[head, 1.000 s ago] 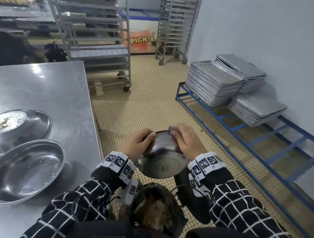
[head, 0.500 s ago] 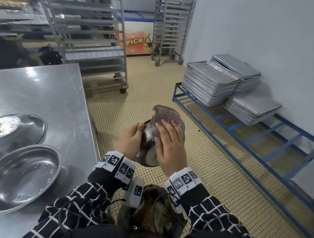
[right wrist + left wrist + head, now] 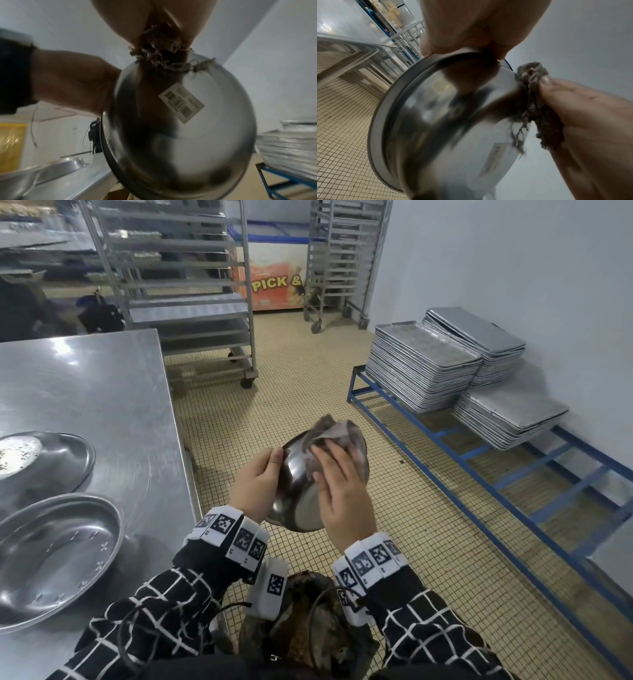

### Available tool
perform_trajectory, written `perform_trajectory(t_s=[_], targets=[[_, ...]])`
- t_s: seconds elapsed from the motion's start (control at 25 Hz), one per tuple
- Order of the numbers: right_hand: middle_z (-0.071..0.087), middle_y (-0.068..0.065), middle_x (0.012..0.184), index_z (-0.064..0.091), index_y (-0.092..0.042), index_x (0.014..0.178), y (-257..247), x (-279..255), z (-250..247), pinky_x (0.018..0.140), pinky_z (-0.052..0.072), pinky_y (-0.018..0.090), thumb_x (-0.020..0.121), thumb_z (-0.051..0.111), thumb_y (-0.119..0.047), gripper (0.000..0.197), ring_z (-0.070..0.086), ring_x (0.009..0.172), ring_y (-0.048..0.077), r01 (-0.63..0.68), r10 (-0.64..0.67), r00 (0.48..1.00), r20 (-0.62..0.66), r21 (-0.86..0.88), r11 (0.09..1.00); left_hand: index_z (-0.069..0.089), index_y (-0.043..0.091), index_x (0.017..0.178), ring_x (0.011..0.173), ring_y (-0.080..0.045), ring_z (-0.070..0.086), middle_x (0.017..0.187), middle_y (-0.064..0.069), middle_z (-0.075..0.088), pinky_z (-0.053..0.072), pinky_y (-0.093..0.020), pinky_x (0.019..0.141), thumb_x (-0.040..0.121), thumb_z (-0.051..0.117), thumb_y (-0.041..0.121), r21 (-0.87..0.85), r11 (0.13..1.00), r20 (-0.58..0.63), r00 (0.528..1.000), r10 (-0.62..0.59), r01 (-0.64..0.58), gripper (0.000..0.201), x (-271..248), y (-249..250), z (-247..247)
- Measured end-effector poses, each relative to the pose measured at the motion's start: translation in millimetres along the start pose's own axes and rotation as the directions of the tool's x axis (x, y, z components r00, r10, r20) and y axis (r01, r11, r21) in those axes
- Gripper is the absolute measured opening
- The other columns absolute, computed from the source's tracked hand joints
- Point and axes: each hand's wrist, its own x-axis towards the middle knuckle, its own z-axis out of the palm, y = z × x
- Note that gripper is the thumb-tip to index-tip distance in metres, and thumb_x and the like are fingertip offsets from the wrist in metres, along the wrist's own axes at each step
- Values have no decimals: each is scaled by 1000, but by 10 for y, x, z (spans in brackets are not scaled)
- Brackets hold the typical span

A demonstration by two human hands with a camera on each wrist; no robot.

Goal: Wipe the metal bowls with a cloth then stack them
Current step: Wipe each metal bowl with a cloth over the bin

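A small metal bowl (image 3: 294, 474) is held in the air over the tiled floor, tilted on edge with its outside towards me. My left hand (image 3: 257, 484) grips its left rim, fingers curled over the edge (image 3: 471, 27). My right hand (image 3: 342, 494) holds a frayed grey cloth (image 3: 329, 433) and presses it against the bowl's outer wall. The cloth (image 3: 159, 50) bunches out from under the palm just above a barcode sticker (image 3: 181, 102) on the bowl's base. Two larger metal bowls (image 3: 51, 556) (image 3: 44, 460) sit on the steel table (image 3: 102, 392) to my left.
Stacks of baking trays (image 3: 421, 364) rest on a low blue rack (image 3: 479, 467) along the right wall. Wheeled tray racks (image 3: 191, 302) stand at the back. A dark bag (image 3: 308, 628) lies by my lap. The table's edge is close to my left arm.
The bowl has turned from base-towards-me onto its edge. My right hand left the far rim and brought the cloth onto the bowl's outer side, rubbing across it.
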Motion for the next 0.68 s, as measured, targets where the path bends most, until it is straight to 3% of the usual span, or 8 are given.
perform_trajectory(t_s=[0.08,0.16,0.28,0.36,0.4,0.48,0.6,0.68], targets=[[45,-2,141,47,-19,135,-38,84,-25,113,29,45,100,27,-39,45,28,139,20,-60,59,998,-39,-35,998,63,18,80,79,-20,58,81,-5,65,48,-36,80,99,42,35,-28,1000,20,1000,8,-7,33,-9,32,-9],[49,-2,134,51,-21,130,-26,167,-145,106,38,41,100,27,-38,42,40,129,17,-394,415,906,-82,188,899,63,12,82,76,-19,57,78,-4,63,46,-34,79,99,42,33,-48,998,17,999,37,-37,35,-21,58,-39],[55,1,124,52,-21,130,125,193,-316,89,41,30,102,29,-38,40,51,111,17,-773,790,595,148,377,511,61,8,75,65,-14,55,66,0,60,48,-27,69,96,44,40,-119,988,-21,995,97,-99,41,-69,84,-105],[62,10,117,57,-13,123,226,178,-374,88,47,34,101,34,-42,43,57,103,22,-820,840,433,325,529,218,58,15,63,53,-10,54,53,4,56,49,-16,64,89,48,57,-162,971,-29,985,172,-174,50,-109,81,-150],[63,16,114,57,-9,120,222,168,-419,92,49,39,99,35,-46,48,59,103,26,-778,808,394,437,627,40,56,21,57,49,-8,51,49,4,54,47,-10,64,84,49,64,-172,962,-32,977,209,-211,52,-107,60,-176],[65,23,112,59,-6,116,184,174,-494,92,50,47,97,35,-53,57,62,104,34,-684,719,398,571,707,-182,59,26,52,50,-9,49,49,4,53,48,-13,66,79,52,67,-146,948,-36,959,280,-282,50,-100,21,-223],[64,22,113,61,-5,113,63,288,-610,76,54,42,93,51,-31,34,63,96,33,-719,677,450,583,686,-113,68,32,67,77,-15,54,73,14,60,49,-42,73,81,56,51,7,934,-85,930,358,-358,26,-105,25,-249],[61,23,111,57,-2,112,-20,338,-635,71,55,39,86,51,-13,29,61,90,31,-736,716,433,548,673,-69,62,30,83,104,-13,47,104,17,52,44,-46,93,80,54,44,104,932,-120,926,358,-347,17,-93,28,-263]])
